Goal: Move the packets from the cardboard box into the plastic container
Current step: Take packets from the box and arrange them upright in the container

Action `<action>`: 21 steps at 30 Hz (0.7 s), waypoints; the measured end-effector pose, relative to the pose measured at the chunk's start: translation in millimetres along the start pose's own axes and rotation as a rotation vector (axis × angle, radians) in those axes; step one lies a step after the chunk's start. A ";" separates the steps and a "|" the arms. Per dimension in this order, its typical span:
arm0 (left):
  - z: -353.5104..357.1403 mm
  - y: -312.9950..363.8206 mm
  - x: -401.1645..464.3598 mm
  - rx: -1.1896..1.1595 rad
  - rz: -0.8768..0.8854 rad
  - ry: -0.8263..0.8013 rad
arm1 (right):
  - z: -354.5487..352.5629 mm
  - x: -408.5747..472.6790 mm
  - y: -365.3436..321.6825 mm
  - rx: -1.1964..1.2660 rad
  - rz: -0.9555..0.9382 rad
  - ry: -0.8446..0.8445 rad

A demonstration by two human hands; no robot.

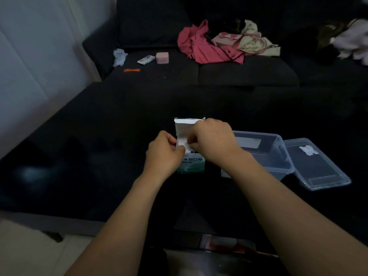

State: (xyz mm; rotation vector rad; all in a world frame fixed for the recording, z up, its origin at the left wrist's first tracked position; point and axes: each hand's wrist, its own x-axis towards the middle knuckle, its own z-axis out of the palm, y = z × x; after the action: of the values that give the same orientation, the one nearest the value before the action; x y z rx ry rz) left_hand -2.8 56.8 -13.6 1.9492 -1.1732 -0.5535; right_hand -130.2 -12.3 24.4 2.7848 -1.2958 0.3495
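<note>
At box mouth | right fingers (pixel 191 140) pinch packets (pixel 182 143) (white) | left hand (pixel 164 151) grips cardboard box (pixel 192 164)

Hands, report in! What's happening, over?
Left hand holds the cardboard box. Right hand pinches packets at its open top. Plastic container open, path clear.

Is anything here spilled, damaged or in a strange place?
Nothing is spilled or damaged. Both hands, left hand and right hand, work at the open cardboard box; the plastic container stands beside it, its lid off.
</note>
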 end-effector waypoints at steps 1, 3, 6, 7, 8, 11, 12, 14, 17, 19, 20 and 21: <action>1.5 -0.3 1.4 -0.005 -0.009 -0.005 | 0.5 0.3 0.2 -0.005 -0.007 -0.001; 3.6 -0.2 3.6 -0.011 -0.029 -0.015 | 2.3 -0.4 1.2 -0.034 -0.014 -0.001; 4.3 -0.6 5.4 -0.048 -0.067 -0.048 | 3.3 -0.8 3.1 -0.055 -0.013 -0.006; 4.2 -0.4 5.4 -0.056 -0.075 -0.058 | 3.2 -0.5 3.9 -0.054 -0.009 -0.004; 4.1 -0.3 5.4 -0.059 -0.080 -0.063 | 3.2 -0.2 4.6 -0.054 -0.006 0.000; 3.7 -1.1 5.9 -0.077 -0.082 -0.069 | 3.0 0.2 6.6 -0.037 -0.005 -0.016; 3.6 -1.1 5.8 -0.083 -0.082 -0.074 | 2.8 -0.1 6.5 -0.028 -0.008 -0.028; 3.8 -0.8 6.0 -0.097 -0.084 -0.080 | 2.1 -0.7 6.4 -0.004 -0.013 -0.043; 3.8 0.5 6.0 -0.121 -0.097 -0.087 | 1.8 -1.8 5.4 0.039 0.002 -0.037; 4.0 0.3 6.6 -0.136 -0.098 -0.091 | 2.3 -2.3 4.5 0.058 0.003 -0.035; 4.1 0.2 6.8 -0.140 -0.099 -0.093 | 2.8 -2.4 4.1 0.061 0.002 -0.036; 4.4 -0.1 7.2 -0.142 -0.099 -0.092 | 3.8 -2.2 4.1 0.057 0.002 -0.035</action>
State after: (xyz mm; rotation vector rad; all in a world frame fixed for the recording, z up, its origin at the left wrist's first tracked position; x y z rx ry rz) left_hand -2.3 48.7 -16.1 1.8844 -1.0671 -0.7656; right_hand -134.0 -13.8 20.0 2.8495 -1.3173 0.3448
